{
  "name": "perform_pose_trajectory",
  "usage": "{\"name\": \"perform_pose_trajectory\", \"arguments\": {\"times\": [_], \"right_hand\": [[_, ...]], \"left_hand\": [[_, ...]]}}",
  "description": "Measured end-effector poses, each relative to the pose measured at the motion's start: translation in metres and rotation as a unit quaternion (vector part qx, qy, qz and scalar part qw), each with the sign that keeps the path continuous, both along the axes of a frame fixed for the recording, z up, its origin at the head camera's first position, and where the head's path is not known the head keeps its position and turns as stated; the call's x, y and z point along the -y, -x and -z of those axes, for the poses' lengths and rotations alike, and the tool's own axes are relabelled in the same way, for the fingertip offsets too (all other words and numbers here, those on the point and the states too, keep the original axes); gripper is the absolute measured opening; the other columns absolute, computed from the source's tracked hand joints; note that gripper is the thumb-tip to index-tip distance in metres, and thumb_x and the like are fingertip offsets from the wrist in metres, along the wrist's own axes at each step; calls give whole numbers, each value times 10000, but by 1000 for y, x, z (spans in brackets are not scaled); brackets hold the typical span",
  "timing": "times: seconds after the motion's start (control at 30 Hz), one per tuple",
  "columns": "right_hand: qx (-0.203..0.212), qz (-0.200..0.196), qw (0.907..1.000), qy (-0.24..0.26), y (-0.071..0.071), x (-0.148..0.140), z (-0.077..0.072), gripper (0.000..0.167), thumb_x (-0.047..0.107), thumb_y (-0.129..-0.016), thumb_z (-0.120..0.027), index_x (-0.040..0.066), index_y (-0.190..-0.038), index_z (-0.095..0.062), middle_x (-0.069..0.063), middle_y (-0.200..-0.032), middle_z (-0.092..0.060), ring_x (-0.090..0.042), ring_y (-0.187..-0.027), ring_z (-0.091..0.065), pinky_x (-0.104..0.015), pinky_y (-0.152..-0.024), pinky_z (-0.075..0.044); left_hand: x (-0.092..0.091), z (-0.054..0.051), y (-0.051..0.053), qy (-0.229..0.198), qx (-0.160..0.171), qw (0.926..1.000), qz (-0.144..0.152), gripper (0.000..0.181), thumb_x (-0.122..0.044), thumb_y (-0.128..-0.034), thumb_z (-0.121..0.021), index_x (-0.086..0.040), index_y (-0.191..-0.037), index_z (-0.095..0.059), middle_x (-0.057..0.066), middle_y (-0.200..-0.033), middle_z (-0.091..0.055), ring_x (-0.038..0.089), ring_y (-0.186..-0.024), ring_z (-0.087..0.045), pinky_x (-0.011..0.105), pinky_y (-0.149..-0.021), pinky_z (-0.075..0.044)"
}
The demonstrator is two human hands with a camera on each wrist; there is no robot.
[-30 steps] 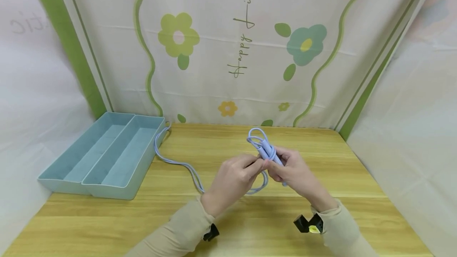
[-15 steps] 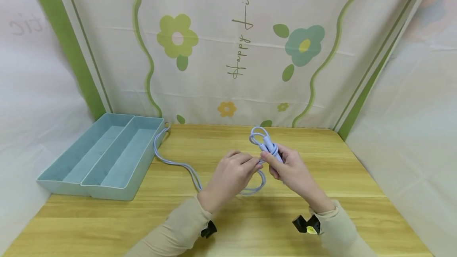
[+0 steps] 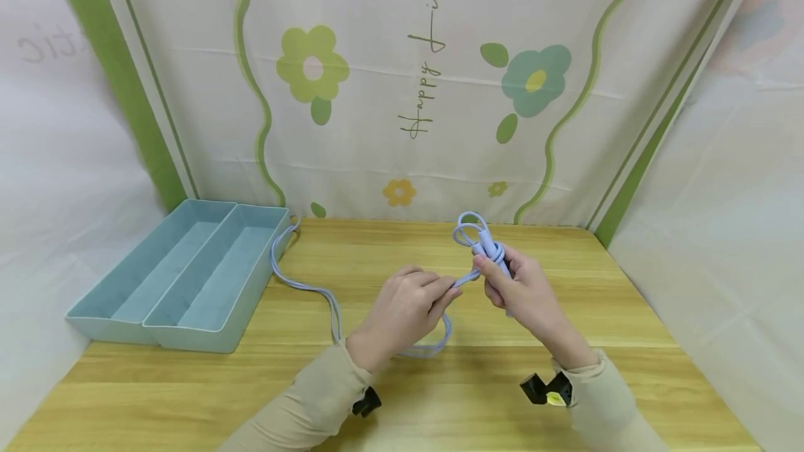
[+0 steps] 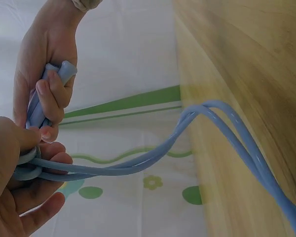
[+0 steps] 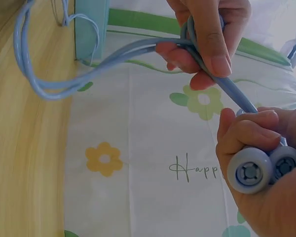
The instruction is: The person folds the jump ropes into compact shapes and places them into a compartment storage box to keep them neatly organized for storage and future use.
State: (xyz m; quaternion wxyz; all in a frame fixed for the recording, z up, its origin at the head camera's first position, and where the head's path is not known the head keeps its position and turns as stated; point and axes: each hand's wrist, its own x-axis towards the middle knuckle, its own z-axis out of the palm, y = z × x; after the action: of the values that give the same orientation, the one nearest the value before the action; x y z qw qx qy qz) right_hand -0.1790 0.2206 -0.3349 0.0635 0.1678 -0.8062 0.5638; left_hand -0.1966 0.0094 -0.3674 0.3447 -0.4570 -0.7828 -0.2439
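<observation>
Over the middle of the worktop (image 3: 440, 410), the left hand (image 3: 405, 309) pinched the doubled blue cord (image 4: 108, 171) and the right hand (image 3: 527, 291) gripped both handles (image 3: 486, 241) side by side, seemingly to draw the wraps (image 3: 498, 254) round them tight. Slack cord ran toward the worktop's far left corner, beside the blue tray (image 3: 195, 339); whether the two touched was unclear.

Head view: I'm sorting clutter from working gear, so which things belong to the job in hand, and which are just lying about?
In the job:
skipping-rope cord, pinched by the left hand
skipping-rope handles, held in the right hand

Apparently just there:
blue-green two-section tray, touched by neither hand
flower-print cloth
wood-grain tabletop
</observation>
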Motion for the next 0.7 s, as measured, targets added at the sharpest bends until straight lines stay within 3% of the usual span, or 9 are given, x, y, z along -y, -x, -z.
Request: {"name": "perform_pose_trajectory", "arguments": {"times": [0.23,0.47,0.53,0.57,0.7], "right_hand": [[96,-34,9997,204,-1,0,-3,282,291,-1026,-566,15,-972,-578,-155,-581,-453,-175,-453,-379,-298,-363,-300],[-47,-164,9999,7,0,7,2,275,301,-1018,-580,35,-945,-579,-119,-582,-453,-165,-455,-378,-287,-375,-313],[-88,-234,9997,-74,0,9,4,265,299,-1017,-581,48,-933,-570,-94,-587,-439,-160,-462,-375,-280,-392,-319],[-131,-250,9995,-144,-1,9,5,254,299,-1016,-583,60,-931,-569,-79,-589,-434,-156,-465,-375,-277,-401,-324],[-470,-334,9972,-466,-3,11,7,183,268,-1013,-595,105,-933,-577,-35,-597,-438,-147,-474,-390,-276,-422,-350]], "left_hand": [[0,-1,-1,7,318,9995,15,199,-195,-994,-616,-74,-904,-745,-52,-698,-613,83,-623,-592,306,-713,-507],[0,-1,-4,-12,1250,9922,33,347,-325,-1048,-471,-116,-896,-702,-65,-765,-629,41,-658,-547,310,-754,-479],[0,-1,-5,-99,1842,9826,219,312,-272,-1050,-468,-108,-914,-695,-67,-755,-612,37,-611,-515,275,-669,-471],[1,-2,-6,-178,2225,9741,361,286,-229,-1047,-468,-105,-926,-695,-72,-756,-611,41,-568,-496,260,-609,-461],[3,-5,-6,-492,3701,9231,920,250,-53,-1006,-449,-111,-951,-686,-58,-761,-618,62,-479,-419,228,-452,-378]]}}
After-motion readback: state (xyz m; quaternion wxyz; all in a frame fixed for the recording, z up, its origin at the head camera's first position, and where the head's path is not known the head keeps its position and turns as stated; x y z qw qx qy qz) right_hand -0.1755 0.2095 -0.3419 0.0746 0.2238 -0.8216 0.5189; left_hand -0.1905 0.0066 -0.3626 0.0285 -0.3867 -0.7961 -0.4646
